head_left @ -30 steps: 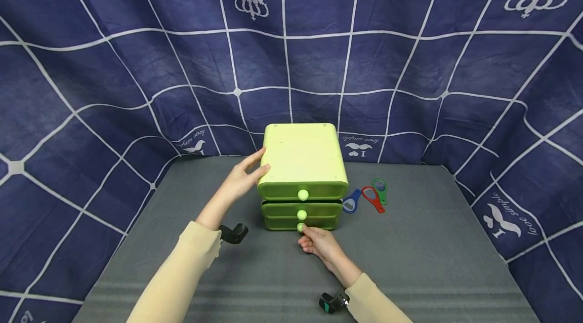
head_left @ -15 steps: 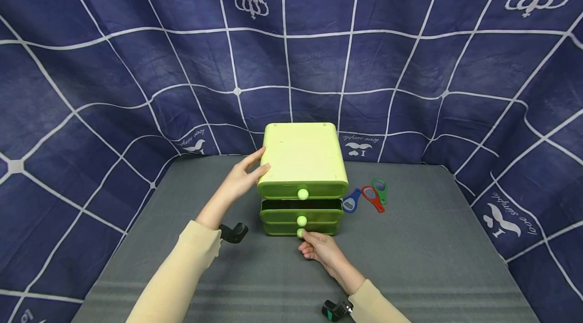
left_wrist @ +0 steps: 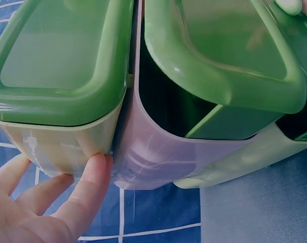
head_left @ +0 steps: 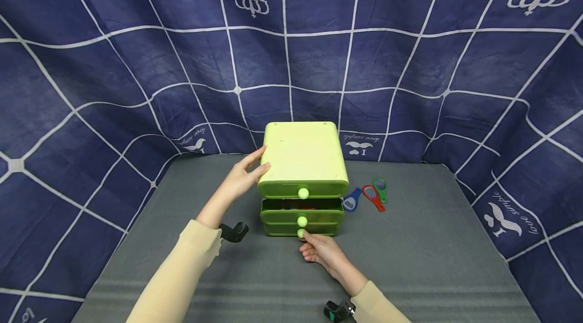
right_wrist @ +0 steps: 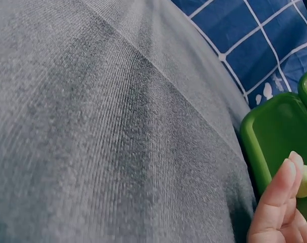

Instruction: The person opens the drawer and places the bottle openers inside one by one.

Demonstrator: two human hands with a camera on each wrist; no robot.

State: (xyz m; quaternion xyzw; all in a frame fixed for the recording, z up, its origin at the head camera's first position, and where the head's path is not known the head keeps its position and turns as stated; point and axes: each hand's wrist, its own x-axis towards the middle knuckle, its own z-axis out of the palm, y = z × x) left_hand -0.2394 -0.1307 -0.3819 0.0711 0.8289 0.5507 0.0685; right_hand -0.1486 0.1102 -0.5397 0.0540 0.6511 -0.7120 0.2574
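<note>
A small chest of drawers (head_left: 300, 153) with a pale yellow-green top and green drawer fronts stands mid-table. Its top drawer (head_left: 282, 190) is closed. The middle drawer (head_left: 278, 216) stands part-way out, with something red partly visible inside; the bottom drawer (head_left: 278, 230) is out too, its inside mostly hidden under the middle one. My right hand (head_left: 325, 254) pinches the bottom drawer's round knob (right_wrist: 306, 181) between thumb and fingers. My left hand (head_left: 240, 178) rests against the chest's upper left side, fingers spread on the yellow wall (left_wrist: 62, 147) in the left wrist view.
Right of the chest lie a blue bottle opener (head_left: 350, 201), a red one (head_left: 374, 198) and a green one (head_left: 380, 190) on the grey tabletop (head_left: 432, 242). A blue curtain (head_left: 314, 59) with white lines hangs behind and at both sides.
My right hand has drawn back slightly toward me with the knob. The two lower drawers have slid farther out, and red now shows inside the middle one. My left hand has stayed put.
</note>
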